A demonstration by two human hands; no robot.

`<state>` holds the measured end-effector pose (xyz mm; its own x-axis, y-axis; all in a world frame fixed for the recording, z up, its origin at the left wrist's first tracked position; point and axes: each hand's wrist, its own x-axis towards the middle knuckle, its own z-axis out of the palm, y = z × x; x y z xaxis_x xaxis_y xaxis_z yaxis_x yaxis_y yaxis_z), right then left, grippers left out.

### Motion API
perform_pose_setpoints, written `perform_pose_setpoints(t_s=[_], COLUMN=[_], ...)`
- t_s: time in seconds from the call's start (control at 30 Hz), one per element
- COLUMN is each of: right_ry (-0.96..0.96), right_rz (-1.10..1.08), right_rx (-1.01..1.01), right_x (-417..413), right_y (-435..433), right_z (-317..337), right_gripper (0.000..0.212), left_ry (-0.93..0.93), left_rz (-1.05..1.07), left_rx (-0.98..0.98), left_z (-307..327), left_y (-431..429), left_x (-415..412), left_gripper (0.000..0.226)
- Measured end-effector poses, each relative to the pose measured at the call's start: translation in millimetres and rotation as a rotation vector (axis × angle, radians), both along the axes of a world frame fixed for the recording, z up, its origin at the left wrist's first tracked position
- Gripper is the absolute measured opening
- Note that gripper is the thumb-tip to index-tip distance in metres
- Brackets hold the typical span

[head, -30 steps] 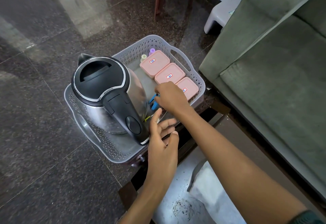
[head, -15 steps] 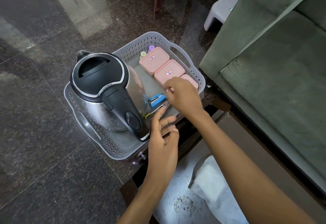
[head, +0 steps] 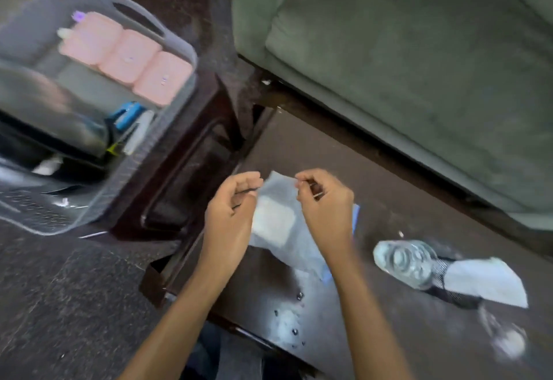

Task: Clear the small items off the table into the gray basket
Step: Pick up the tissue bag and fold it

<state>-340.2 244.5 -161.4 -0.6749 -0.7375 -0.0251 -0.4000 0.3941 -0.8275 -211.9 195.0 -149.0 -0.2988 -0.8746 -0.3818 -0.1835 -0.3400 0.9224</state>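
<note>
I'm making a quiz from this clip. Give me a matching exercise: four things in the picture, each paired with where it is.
Things:
1. pink boxes
2. clear bag
3. glass bottle
4. blue item

Places:
A. between the two hands, over the table
B. lying on the table, right of the hands
C. in a row along the basket's far side
D. in the basket, beside the kettle

Pairs: 1-C, 2-A, 3-B, 4-D
</note>
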Motion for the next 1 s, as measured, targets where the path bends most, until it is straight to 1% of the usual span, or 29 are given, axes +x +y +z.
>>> perform_pose_setpoints(t_s=[0.1,0.2,0.27,0.37,0.4,0.47,0.5,0.57,0.63,0.67,0.7,0.77,0.8,0.87,0.93,1.0], right_ry=[0.012,-0.004,-0.023,-0.042,-0.038,-0.036,-0.042,-0.053,-0.082,-0.109,-0.145,-0.233,-0.294,-0.464,-0.652,-0.829], right_rz=[-0.118,-0.159,-0.179,-0.149,-0.128,-0.098,-0.088,-0.087,-0.123,-0.162,-0.208,-0.297,-0.343,-0.458,-0.57,-0.646], right_rx=[0.093,0.184,0.237,0.302,0.32,0.351,0.361,0.377,0.397,0.396,0.391,0.363,0.338,0.279,0.232,0.194], right_x=[-12,-19,-22,-22,-21,-19,-18,-14,-10,-7,-3,3,6,9,9,6], right_y=[65,114,138,159,163,169,170,176,184,188,193,202,207,215,221,228], right_z=[-10,-22,-31,-41,-44,-49,-51,-56,-61,-64,-66,-69,-70,-72,-70,-66], right_gripper=[0.013,0.013,0.014,0.014,0.015,0.017,0.018,0.019,0.021,0.023,0.023,0.024,0.023,0.021,0.022,0.026], left_ry=[-0.066,-0.21,-0.369,-0.609,-0.715,-0.956,-1.047,-1.169,-1.247,-1.261,-1.237,-1.083,-0.99,-0.842,-0.721,-0.574], left_rz=[-0.208,-0.415,-0.577,-0.785,-0.863,-0.993,-1.035,-1.111,-1.184,-1.214,-1.239,-1.271,-1.28,-1.276,-1.211,-1.066], left_rx=[-0.02,-0.15,-0.316,-0.529,-0.598,-0.678,-0.669,-0.662,-0.72,-0.715,-0.657,-0.422,-0.3,-0.103,0.08,0.239], left_z=[-14,-33,-54,-82,-89,-102,-106,-110,-110,-108,-104,-94,-88,-73,-56,-46], left_y=[46,72,72,51,41,23,15,4,-6,-11,-14,-17,-18,-14,-2,16], left_x=[-26,-43,-58,-86,-96,-112,-117,-123,-124,-123,-121,-114,-110,-103,-97,-92], left_gripper=[0.042,0.036,0.038,0.053,0.059,0.068,0.069,0.063,0.049,0.042,0.035,0.02,0.017,0.021,0.016,0.015])
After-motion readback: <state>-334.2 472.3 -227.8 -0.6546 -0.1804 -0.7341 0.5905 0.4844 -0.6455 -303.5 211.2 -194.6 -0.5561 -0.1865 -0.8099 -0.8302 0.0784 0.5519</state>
